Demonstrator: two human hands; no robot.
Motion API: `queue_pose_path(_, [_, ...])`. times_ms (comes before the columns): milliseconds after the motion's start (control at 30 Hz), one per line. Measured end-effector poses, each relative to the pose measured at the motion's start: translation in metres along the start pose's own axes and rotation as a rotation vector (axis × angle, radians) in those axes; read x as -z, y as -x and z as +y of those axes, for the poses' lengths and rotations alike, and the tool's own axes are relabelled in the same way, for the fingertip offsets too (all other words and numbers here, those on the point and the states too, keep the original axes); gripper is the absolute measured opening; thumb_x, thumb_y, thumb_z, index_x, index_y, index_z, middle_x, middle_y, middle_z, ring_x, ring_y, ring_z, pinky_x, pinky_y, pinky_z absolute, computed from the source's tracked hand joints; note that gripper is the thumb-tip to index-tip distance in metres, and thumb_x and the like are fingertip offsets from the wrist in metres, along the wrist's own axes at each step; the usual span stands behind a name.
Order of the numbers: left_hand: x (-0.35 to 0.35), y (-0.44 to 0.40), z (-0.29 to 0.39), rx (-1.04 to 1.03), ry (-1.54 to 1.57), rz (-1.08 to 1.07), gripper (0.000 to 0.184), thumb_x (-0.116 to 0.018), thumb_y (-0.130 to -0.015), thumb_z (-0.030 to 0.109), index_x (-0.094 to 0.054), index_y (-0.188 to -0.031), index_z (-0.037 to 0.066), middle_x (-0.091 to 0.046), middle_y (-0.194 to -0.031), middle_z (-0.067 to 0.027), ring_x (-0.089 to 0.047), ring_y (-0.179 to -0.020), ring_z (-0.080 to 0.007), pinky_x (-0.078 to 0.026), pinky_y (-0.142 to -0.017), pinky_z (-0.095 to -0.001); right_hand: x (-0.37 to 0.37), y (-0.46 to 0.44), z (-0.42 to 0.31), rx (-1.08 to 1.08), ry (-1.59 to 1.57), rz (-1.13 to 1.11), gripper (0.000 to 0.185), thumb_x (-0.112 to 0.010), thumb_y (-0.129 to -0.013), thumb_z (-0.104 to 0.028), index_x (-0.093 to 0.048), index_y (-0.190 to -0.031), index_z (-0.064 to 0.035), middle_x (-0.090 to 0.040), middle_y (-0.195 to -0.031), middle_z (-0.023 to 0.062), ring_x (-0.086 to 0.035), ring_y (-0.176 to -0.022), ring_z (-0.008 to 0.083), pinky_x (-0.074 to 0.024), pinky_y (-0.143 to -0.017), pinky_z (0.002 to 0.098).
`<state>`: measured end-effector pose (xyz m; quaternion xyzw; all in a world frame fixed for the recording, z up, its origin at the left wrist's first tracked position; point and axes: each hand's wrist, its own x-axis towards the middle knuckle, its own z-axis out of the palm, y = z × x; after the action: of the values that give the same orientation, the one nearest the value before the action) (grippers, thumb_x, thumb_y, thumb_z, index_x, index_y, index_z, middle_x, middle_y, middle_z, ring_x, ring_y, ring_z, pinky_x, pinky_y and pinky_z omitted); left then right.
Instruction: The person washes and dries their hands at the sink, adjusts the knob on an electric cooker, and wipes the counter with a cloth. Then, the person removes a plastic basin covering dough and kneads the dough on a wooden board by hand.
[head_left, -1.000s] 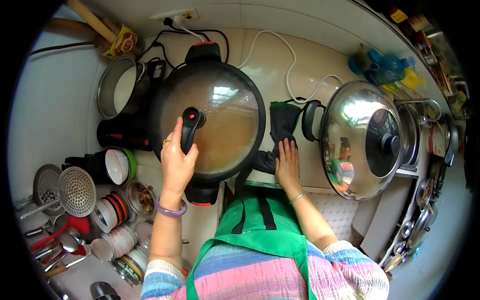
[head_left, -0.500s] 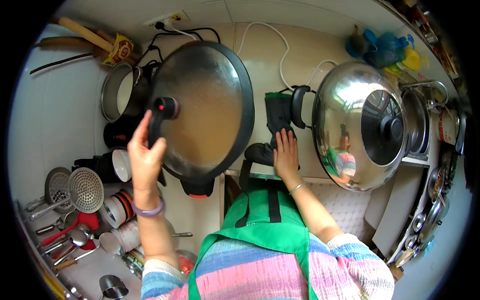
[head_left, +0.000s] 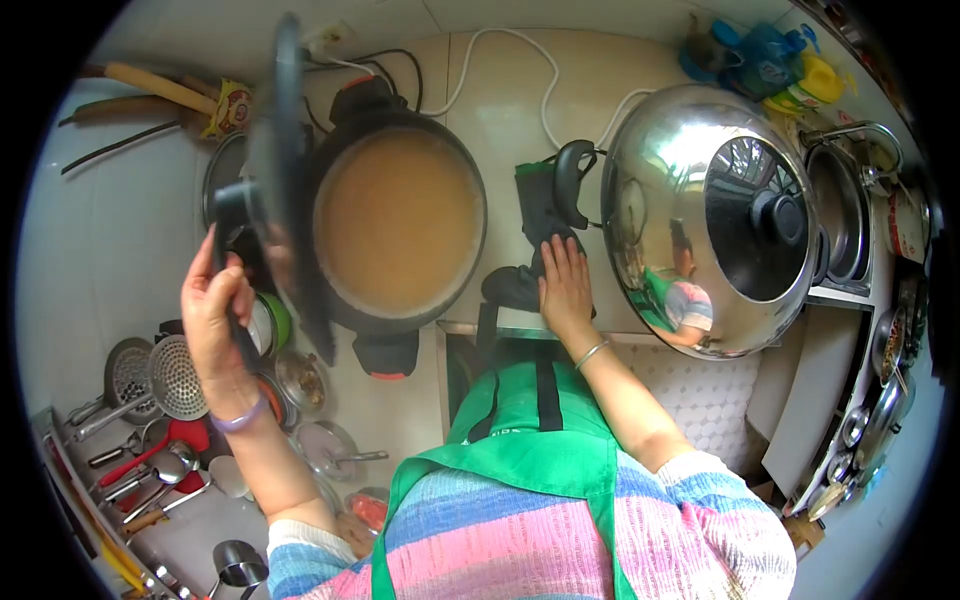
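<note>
My left hand (head_left: 218,315) grips the black handle of the pan's lid (head_left: 278,190), which stands nearly on edge at the pan's left side, blurred by motion. Under and right of it, the large black electric pan (head_left: 400,225) is uncovered and holds a light brown liquid. My right hand (head_left: 567,285) lies flat with fingers stretched on a dark cloth item (head_left: 538,205) on the counter, between the pan and a big domed steel lid (head_left: 655,230) with a glass window and black knob.
Skimmers (head_left: 178,375), ladles, bowls and dishes crowd the lower left. A steel pot (head_left: 225,175) stands behind the raised lid. White and black cords cross the back counter. Bottles (head_left: 768,62) stand at the back right, near a steel sink (head_left: 838,215).
My left hand has moved left and tilted the pan's lid up off the pan, uncovering the liquid. My right hand stays on the dark cloth item. The view has shifted somewhat.
</note>
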<state>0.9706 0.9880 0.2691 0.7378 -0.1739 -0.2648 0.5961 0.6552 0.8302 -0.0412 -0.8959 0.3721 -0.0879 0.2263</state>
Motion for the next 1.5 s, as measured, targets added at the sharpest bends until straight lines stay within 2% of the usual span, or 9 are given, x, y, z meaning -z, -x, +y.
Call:
queue_pose_path(167, [-0.037, 0.01, -0.045, -0.116, -0.43, 0.042, 0.059, -0.06, -0.077, -0.002, -0.047, -0.135, 0.0, -0.054, -0.081, 0.0025, -0.044, -0.058, -0.0042, -0.038, -0.051, -0.0187, 0.014, -0.011, -0.002, 0.041, 0.074, -0.076, 0.05, -0.056, -0.086, -0.017, -0.045, -0.134, -0.0065, -0.037, -0.143, 0.0119, -0.03, -0.134, 0.0302, -0.0244, -0.111, 0.0453])
queue_pose_path(300, [-0.023, -0.007, -0.105, -0.189, -0.739, -0.043, 0.058, -0.065, -0.075, 0.002, -0.05, -0.131, -0.003, -0.06, -0.122, -0.0184, -0.054, -0.115, -0.0242, -0.041, -0.1, -0.0345, 0.087, -0.032, -0.024, 0.173, 0.253, -0.241, 0.035, -0.047, -0.088, -0.01, -0.053, -0.12, 0.0006, -0.053, -0.121, 0.0191, -0.048, -0.115, 0.0324, -0.0332, -0.102, 0.0473])
queue_pose_path(567, [-0.042, -0.015, -0.105, -0.217, -0.699, 0.02, 0.059, -0.066, -0.075, 0.005, -0.05, -0.13, -0.006, -0.058, -0.125, -0.0212, -0.055, -0.117, -0.0234, -0.04, -0.099, -0.0331, 0.066, -0.032, -0.017, 0.258, 0.309, 0.057, 0.032, -0.047, -0.084, -0.011, -0.059, -0.111, 0.0007, -0.056, -0.112, 0.0163, -0.049, -0.111, 0.0292, -0.0397, -0.096, 0.0434])
queue_pose_path(767, [-0.051, -0.006, -0.105, -0.231, -0.749, 0.019, 0.061, -0.066, -0.073, 0.007, -0.049, -0.131, -0.005, -0.058, -0.123, -0.0237, -0.057, -0.115, -0.0277, -0.042, -0.098, -0.0352, 0.035, -0.024, -0.015, 0.039, 0.266, -0.299, 0.051, -0.049, -0.087, -0.015, -0.043, -0.135, -0.0009, -0.036, -0.145, 0.0176, -0.033, -0.135, 0.0352, -0.028, -0.11, 0.0451])
queue_pose_path(967, [-0.052, -0.002, -0.109, -0.216, -0.82, 0.015, 0.06, -0.068, -0.075, 0.013, -0.051, -0.13, 0.0, -0.055, -0.126, -0.0244, -0.054, -0.118, -0.034, -0.041, -0.098, -0.0398, 0.011, 0.004, -0.026, -0.013, 0.239, -0.122, 0.049, -0.047, -0.089, -0.016, -0.042, -0.134, 0.0021, -0.036, -0.143, 0.0246, -0.033, -0.134, 0.0381, -0.0264, -0.111, 0.0462])
queue_pose_path(1100, [-0.041, -0.003, -0.089, -0.323, -1.132, -0.046, 0.055, -0.07, -0.077, 0.016, -0.054, -0.129, 0.005, -0.058, -0.116, -0.016, -0.059, -0.098, -0.027, -0.047, -0.086, -0.0359, 0.11, 0.042, -0.034, -0.045, -0.586, -0.715, 0.039, -0.046, -0.092, -0.018, -0.05, -0.125, 0.0037, -0.045, -0.134, 0.0269, -0.038, -0.129, 0.0394, -0.0308, -0.109, 0.044])
queue_pose_path(1300, [-0.005, -0.066, -0.047, -0.409, -0.94, 0.056, 0.039, -0.067, -0.083, 0.01, -0.06, -0.121, 0.005, -0.063, -0.105, -0.0105, -0.06, -0.09, -0.0175, -0.05, -0.077, -0.0289, 0.22, 0.132, 0.02, -0.378, -0.477, -0.559, 0.033, -0.051, -0.09, -0.016, -0.057, -0.119, -0.0017, -0.059, -0.117, 0.0214, -0.055, -0.112, 0.0346, -0.0438, -0.096, 0.0407])
queue_pose_path(1367, [-0.003, -0.091, -0.033, -0.337, -0.856, 0.056, 0.035, -0.066, -0.085, 0.01, -0.062, -0.118, 0.003, -0.064, -0.103, -0.0106, -0.061, -0.092, -0.0173, -0.05, -0.08, -0.0291, 0.283, 0.108, -0.005, -0.464, -0.196, -0.857, 0.033, -0.054, -0.089, -0.019, -0.06, -0.116, -0.0016, -0.061, -0.113, 0.0207, -0.057, -0.107, 0.0374, -0.0462, -0.091, 0.0423])
queue_pose_path(1500, [-0.027, -0.115, -0.008, -0.356, -0.773, 0.013, 0.033, -0.065, -0.086, 0.01, -0.062, -0.117, 0.002, -0.064, -0.105, -0.0115, -0.062, -0.097, -0.0185, -0.049, -0.084, -0.03, 0.365, 0.026, 0.002, 0.037, -0.465, -1.149, 0.032, -0.06, -0.089, -0.031, -0.067, -0.11, -0.0069, -0.068, -0.097, 0.0166, -0.066, -0.086, 0.0313, -0.0529, -0.076, 0.0367])
